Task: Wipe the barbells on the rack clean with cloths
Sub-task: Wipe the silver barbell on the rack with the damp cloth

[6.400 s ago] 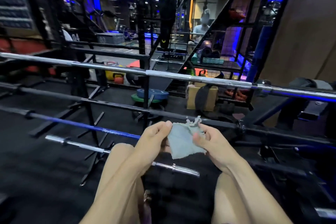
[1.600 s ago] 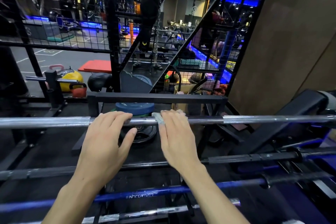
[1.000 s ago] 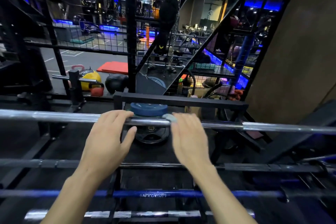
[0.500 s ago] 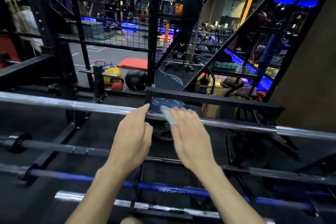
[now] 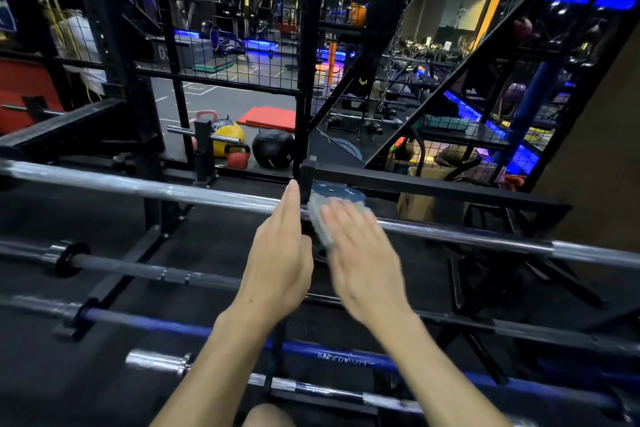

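Barbell (image 5: 194, 192) under both flat hands, right hand (image 5: 363, 253) pressing cloth (image 5: 320, 222).

You have a glossy metal top barbell (image 5: 145, 188), knurled rough at nine o'clock (smooth farther right), and a soft pale cloth (image 5: 320, 224) blurred.

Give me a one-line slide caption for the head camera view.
Right hand presses a cloth on the top silver barbell while the left hand rests beside it.
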Motion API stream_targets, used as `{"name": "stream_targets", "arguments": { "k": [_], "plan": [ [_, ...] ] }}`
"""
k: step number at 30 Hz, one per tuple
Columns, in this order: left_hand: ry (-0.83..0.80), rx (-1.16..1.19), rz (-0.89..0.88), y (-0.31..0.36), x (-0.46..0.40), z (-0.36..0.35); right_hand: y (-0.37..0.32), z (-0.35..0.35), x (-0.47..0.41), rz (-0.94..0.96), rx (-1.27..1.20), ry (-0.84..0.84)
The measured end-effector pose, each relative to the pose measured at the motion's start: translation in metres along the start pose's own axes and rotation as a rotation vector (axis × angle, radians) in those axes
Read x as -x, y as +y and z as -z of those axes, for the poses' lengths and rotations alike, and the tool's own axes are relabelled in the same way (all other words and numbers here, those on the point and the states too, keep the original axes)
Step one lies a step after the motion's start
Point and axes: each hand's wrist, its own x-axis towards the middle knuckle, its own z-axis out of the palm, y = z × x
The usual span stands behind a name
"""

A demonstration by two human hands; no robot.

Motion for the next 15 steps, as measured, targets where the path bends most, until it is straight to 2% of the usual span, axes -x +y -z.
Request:
{"name": "stream_targets", "arguments": {
  "k": [4, 6, 8, 12, 15],
  "plan": [
    [0.001, 0.035, 0.006, 0.0, 0.004, -0.002, 0.053, 0.026, 0.037, -0.343, -0.02, 0.116],
    [-0.004, 0.046, 0.001, 0.001, 0.003, -0.004, 0.05, 0.023, 0.041, -0.423, 0.008, 0.138],
    [0.003, 0.038, -0.006, 0.0, 0.003, -0.006, 0.025, 0.013, 0.031, -0.363, 0.031, 0.136],
    [0.019, 0.087, 0.041, 0.004, 0.001, -0.004, -0.027, -0.022, 0.006, 0.008, -0.016, 0.068],
    [0.006, 0.114, 0.064, 0.005, 0.0, -0.001, -0.018, -0.025, 0.003, 0.066, 0.015, 0.037]
  ]
}}
